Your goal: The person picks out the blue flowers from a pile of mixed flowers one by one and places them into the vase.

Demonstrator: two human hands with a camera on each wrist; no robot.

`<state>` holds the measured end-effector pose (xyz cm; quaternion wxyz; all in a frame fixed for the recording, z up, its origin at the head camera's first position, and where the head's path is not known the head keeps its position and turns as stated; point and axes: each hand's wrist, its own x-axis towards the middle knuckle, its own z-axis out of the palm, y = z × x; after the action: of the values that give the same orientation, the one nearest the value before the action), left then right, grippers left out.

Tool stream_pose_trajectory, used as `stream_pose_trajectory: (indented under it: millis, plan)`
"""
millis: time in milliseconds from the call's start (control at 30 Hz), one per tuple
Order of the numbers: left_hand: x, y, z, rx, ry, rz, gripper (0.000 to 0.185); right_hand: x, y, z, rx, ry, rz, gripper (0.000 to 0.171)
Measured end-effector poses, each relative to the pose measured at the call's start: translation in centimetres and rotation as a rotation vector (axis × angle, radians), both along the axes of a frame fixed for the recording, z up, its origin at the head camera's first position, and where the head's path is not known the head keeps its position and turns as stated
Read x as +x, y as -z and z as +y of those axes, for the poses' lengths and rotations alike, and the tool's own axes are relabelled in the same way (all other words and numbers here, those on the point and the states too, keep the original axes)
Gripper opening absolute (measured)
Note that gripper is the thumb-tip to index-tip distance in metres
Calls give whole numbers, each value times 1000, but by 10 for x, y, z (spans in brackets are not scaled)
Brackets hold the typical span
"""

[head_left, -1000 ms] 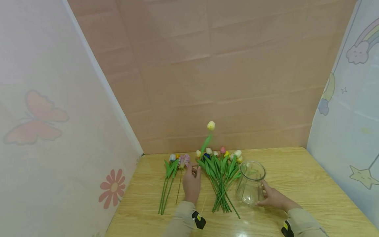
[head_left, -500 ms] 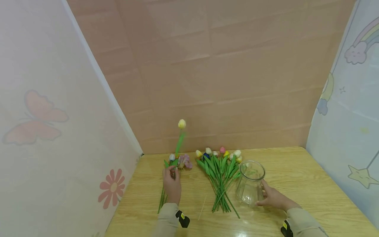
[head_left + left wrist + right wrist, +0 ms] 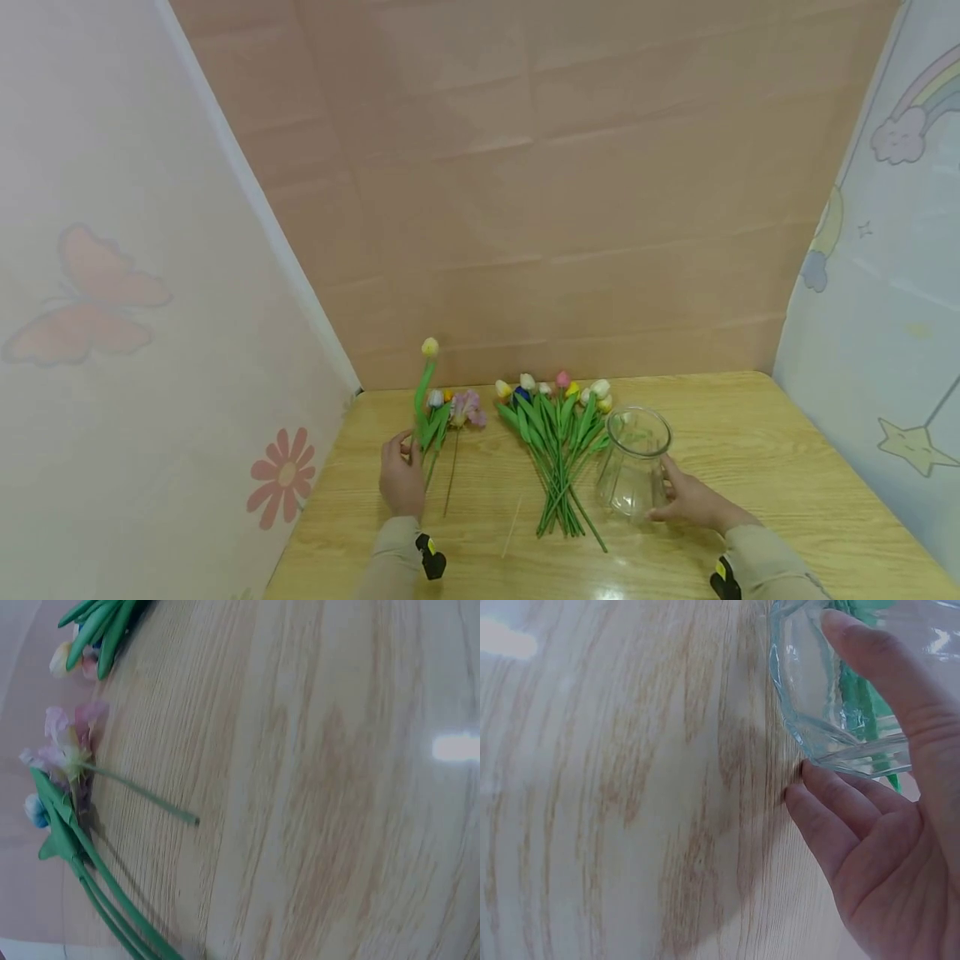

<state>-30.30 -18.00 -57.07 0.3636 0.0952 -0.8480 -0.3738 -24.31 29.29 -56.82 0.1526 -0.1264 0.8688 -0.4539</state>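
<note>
In the head view my left hand (image 3: 402, 477) pinches the stem of a pale yellow tulip (image 3: 430, 348), which stands upright above the table's left part. Just right of that hand lie a few tulips, a pale blue one (image 3: 436, 399) among them, and a purple ruffled flower (image 3: 468, 408). My right hand (image 3: 697, 500) holds the lower side of a clear glass vase (image 3: 633, 479). The right wrist view has the thumb (image 3: 885, 664) against the glass and the other fingers beside its base. My left hand is outside the left wrist view.
A crossed bunch of tulips (image 3: 558, 450) with green leaves lies left of the vase. A thin pale strip (image 3: 512, 527) lies on the wooden table (image 3: 780, 467). Behind rises a brown backdrop (image 3: 570, 208), with printed white panels on both sides.
My left hand has carried the yellow tulip leftward, past the purple flower and the small tulip group, and the bloom sits lower. My right hand and the vase have stayed put.
</note>
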Motion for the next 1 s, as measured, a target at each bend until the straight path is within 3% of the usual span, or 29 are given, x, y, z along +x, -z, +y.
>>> stream_pose_trajectory:
  millis: [233, 600, 767, 1000]
  plan:
    - [1, -1, -14, -104, -6, -167, 26, -1, 1, 1, 1, -12, 19, 122]
    - [2, 8, -29, -147, 79, -447, 28, 0, 1, 2, -22, -40, 26, 121]
    - [3, 16, -38, -247, 87, -514, 28, 0, 2, 1, -18, -44, 30, 121]
    - [9, 24, -49, -390, 77, -552, 22, 0, 2, 2, -3, -31, 38, 120]
